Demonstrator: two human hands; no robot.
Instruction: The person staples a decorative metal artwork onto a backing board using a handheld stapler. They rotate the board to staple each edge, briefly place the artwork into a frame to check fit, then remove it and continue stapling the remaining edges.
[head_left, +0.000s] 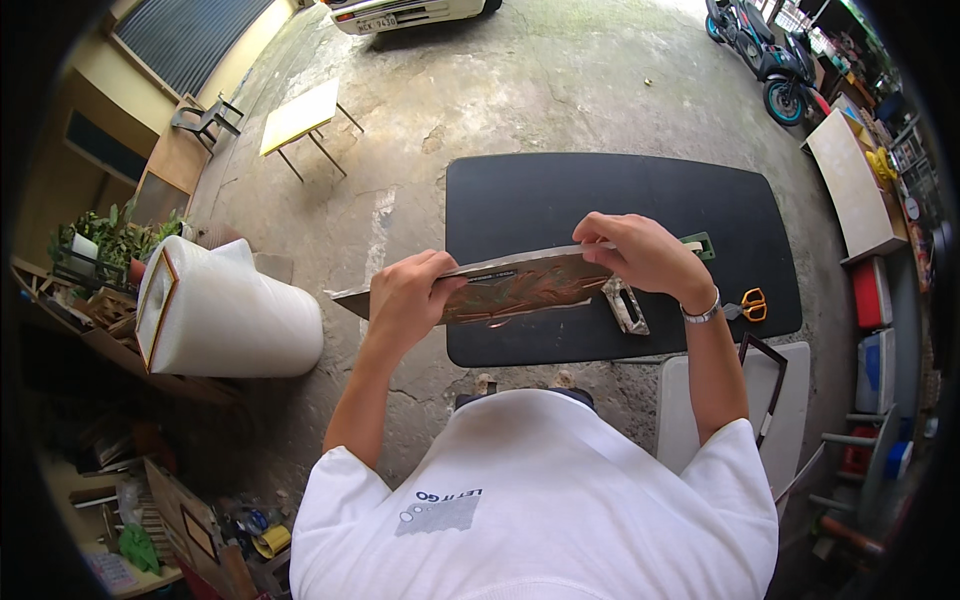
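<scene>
My left hand (408,295) grips the left end of a thin flat panel (540,290), fingers over its top edge and thumb on the near face. My right hand (640,252) is closed on the top edge toward its right end. The panel is held tilted above the black table (600,190), and its visible face carries a brown, coppery raised pattern. Below my right hand lies a metal staple gun (626,308). Beyond my right wrist sits a green tool or dispenser (706,246), partly hidden. Orange-handled scissors (752,305) rest near the table's right edge.
To the left stands a large bubble wrap roll (240,315) with a thin gold-edged frame (158,300) against it. A white table (690,400) at lower right holds a dark picture frame (775,380). Shelves, a motorcycle (775,75) and a small yellow table (300,118) stand farther off.
</scene>
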